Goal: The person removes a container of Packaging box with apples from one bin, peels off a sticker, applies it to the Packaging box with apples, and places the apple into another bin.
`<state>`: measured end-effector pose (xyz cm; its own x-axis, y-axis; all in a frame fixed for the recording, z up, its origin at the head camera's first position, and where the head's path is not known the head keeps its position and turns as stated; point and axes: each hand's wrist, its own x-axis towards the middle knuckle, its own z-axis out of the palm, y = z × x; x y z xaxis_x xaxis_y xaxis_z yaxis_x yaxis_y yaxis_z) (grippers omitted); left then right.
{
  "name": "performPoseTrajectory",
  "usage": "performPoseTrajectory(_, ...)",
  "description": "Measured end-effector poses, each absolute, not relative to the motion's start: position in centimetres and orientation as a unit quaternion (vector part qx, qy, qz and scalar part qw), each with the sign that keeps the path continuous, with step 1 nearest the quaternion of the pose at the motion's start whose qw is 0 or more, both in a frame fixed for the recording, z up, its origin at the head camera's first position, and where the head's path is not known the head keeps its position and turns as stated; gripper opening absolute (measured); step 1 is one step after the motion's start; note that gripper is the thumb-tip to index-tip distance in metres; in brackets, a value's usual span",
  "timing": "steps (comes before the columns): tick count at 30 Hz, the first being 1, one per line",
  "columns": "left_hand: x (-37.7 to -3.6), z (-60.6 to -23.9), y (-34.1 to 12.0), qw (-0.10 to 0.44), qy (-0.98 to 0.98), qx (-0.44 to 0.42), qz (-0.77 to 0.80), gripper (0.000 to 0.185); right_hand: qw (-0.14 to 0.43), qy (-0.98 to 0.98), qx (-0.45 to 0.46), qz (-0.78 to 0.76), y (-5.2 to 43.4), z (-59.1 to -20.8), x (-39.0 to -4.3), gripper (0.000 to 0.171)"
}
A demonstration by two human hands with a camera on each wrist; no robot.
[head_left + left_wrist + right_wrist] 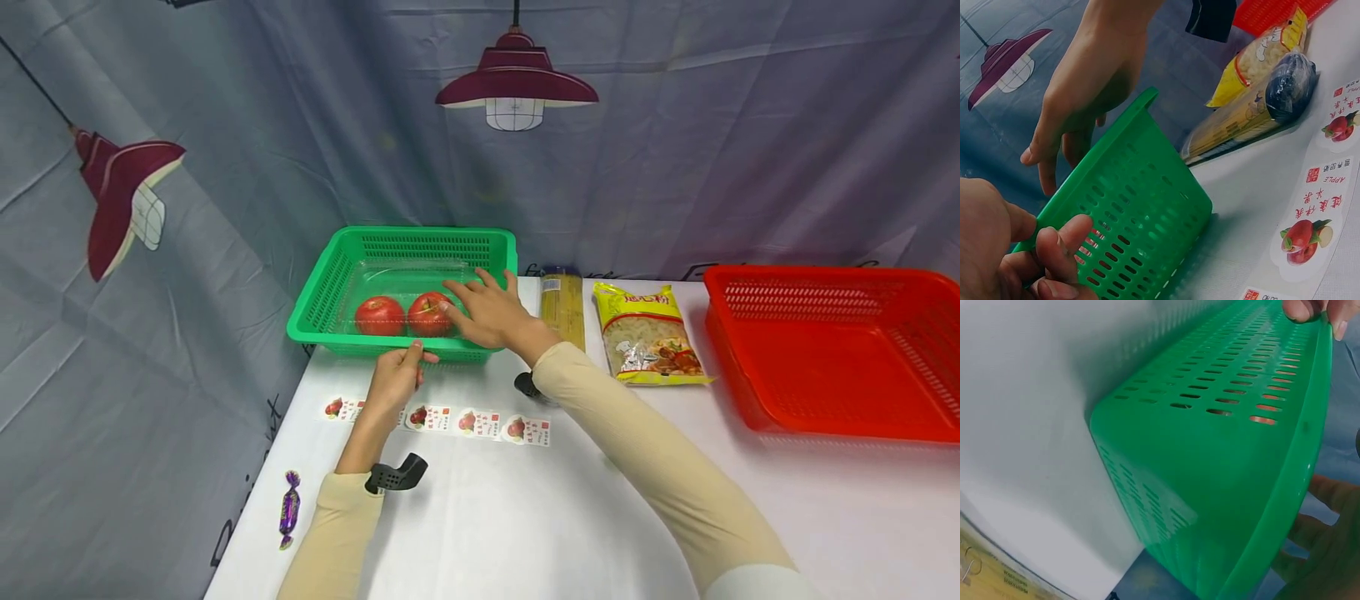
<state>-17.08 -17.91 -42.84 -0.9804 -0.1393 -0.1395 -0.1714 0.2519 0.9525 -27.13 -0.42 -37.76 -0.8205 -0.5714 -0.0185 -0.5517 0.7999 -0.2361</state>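
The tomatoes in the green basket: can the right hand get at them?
Probably yes. The right hand reaches over the open-topped green basket, fingertips at the nearer tomato; nothing covers it.

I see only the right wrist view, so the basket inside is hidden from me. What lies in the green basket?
Observer: Two red tomatoes lie in the green basket, side by side, apparently inside a clear plastic tray.
Operator: Where is the right hand?
Observer: The right hand reaches over the near rim, fingers spread, beside the right-hand tomato.
Operator: And the left hand?
Observer: The left hand pinches the basket's near rim.
Operator: Anything in front of the basket?
Observer: A strip of apple stickers lies on the white table.
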Motion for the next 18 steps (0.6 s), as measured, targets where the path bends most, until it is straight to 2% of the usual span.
performPoseTrajectory(12,-17.1,-42.9,-17.9,0.008,0.788,-0.100,0.607,0.049,0.054,0.951,-0.282,-0.114,-1.7,-38.0,-27.5,0.059)
performPoseTrajectory(18,-17.2,-42.9,-17.9,0.006,0.788,-0.098,0.607,0.049,0.080,0.947,-0.266,-0.162,-2.2,-38.1,-27.7,0.058)
